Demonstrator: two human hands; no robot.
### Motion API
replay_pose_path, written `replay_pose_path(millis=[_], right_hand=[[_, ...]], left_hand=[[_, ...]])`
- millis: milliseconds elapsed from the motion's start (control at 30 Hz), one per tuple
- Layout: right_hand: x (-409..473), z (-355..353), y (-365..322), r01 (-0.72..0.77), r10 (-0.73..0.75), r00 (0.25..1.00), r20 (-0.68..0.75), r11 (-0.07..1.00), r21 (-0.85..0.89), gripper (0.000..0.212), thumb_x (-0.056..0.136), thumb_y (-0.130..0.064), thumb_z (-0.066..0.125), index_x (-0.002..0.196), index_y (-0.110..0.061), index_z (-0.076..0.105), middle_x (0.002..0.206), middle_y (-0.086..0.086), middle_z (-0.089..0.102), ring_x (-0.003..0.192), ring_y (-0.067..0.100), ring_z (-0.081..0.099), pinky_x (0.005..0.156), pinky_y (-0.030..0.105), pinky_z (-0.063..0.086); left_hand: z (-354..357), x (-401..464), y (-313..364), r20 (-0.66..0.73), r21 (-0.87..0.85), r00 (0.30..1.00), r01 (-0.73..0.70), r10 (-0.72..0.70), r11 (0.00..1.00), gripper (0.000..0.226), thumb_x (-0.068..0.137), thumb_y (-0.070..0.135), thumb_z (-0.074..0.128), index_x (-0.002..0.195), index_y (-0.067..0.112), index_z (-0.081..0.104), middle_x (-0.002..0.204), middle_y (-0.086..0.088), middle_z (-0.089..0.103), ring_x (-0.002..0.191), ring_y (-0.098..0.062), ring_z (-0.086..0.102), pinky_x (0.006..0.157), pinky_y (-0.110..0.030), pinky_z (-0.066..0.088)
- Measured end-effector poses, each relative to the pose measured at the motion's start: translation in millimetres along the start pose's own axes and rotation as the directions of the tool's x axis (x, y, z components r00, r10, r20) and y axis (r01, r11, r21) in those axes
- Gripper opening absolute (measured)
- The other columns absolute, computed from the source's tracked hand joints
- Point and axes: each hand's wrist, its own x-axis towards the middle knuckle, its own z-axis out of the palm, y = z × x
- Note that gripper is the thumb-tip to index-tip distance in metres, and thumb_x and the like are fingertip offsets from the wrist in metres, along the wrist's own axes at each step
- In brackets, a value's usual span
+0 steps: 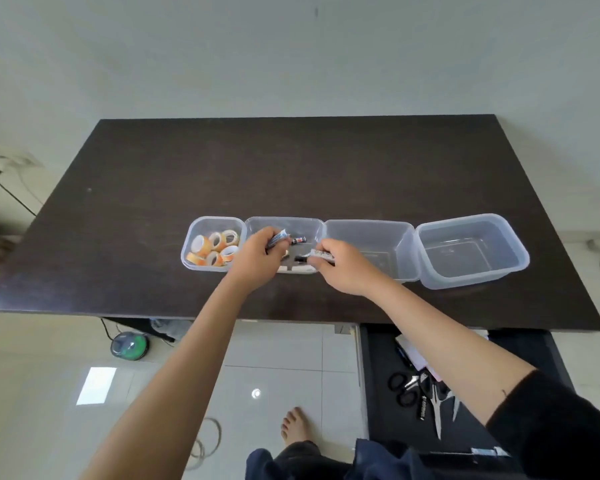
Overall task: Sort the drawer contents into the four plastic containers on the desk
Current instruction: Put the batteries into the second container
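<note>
Four clear plastic containers stand in a row on the dark desk (291, 168). The leftmost container (201, 223) holds several orange tape rolls (215, 249). Over the second container (312, 225), my left hand (258, 252) grips a marker (279, 237) and my right hand (340, 266) grips another marker (321, 255). A small dark tube (298, 240) lies inside that container. The third container (374, 237) and the fourth container (471, 251) hold nothing. The open drawer (378, 393) at the lower right holds scissors (404, 388) and other small items.
The desk's near edge runs across the middle of the view. Under it, tiled floor shows my bare foot (293, 426), a green round device (130, 345) and a loose cable coil (207, 441). A wall socket with a cord (6, 174) is at the far left.
</note>
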Motion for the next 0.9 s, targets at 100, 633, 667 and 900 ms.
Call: replay_pose_path(millis=[100, 633, 667, 900], right_hand=[[33.9, 13.6, -15.5, -0.056, 0.054, 0.998, -0.043, 0.996, -0.063, 0.018, 0.094, -0.032, 0.052, 0.084, -0.017, 0.053, 0.069, -0.004, 0.051, 0.065, 0.019, 0.049, 0.06, 0.033, 0.037], [49.7, 12.3, -19.0, -0.002, -0.005, 0.987, -0.163, 0.999, -0.042, 0.026, 0.09, -0.01, 0.059, 0.115, -0.014, 0.066, 0.114, 0.005, 0.067, 0.1, 0.015, 0.063, 0.084, 0.024, 0.049], [40.7, 8.4, -16.7, 0.018, -0.025, 0.985, -0.173, 0.999, -0.04, 0.024, 0.091, -0.01, 0.059, 0.113, -0.014, 0.067, 0.111, 0.004, 0.067, 0.096, 0.012, 0.063, 0.08, 0.017, 0.048], [-51.6, -20.0, 36.7, 0.047, -0.045, 0.991, -0.122, 0.999, 0.013, 0.012, 0.086, -0.014, 0.067, 0.097, -0.016, 0.071, 0.087, -0.004, 0.067, 0.072, 0.005, 0.058, 0.068, 0.008, 0.046]], left_hand=[[-14.4, 18.3, -9.4, 0.014, 0.069, 1.0, 0.011, -0.012, 0.998, 0.019, 0.094, 0.025, 0.054, 0.092, 0.006, 0.059, 0.07, -0.001, 0.055, 0.063, -0.014, 0.047, 0.058, -0.026, 0.038], [4.4, 26.7, -35.3, -0.013, 0.081, 0.997, -0.078, 0.079, 0.994, 0.024, 0.091, 0.009, 0.053, 0.112, 0.011, 0.065, 0.116, -0.004, 0.061, 0.105, -0.016, 0.058, 0.087, -0.023, 0.042], [10.1, 19.7, -33.8, -0.035, 0.071, 0.995, -0.091, 0.094, 0.993, 0.023, 0.091, 0.009, 0.053, 0.111, 0.011, 0.065, 0.114, -0.002, 0.06, 0.103, -0.014, 0.057, 0.086, -0.022, 0.043], [78.7, -44.6, -18.3, -0.051, -0.042, 0.979, -0.201, 0.198, 0.979, 0.019, 0.086, 0.0, 0.056, 0.098, 0.009, 0.068, 0.097, 0.0, 0.063, 0.079, -0.001, 0.059, 0.072, -0.007, 0.044]])
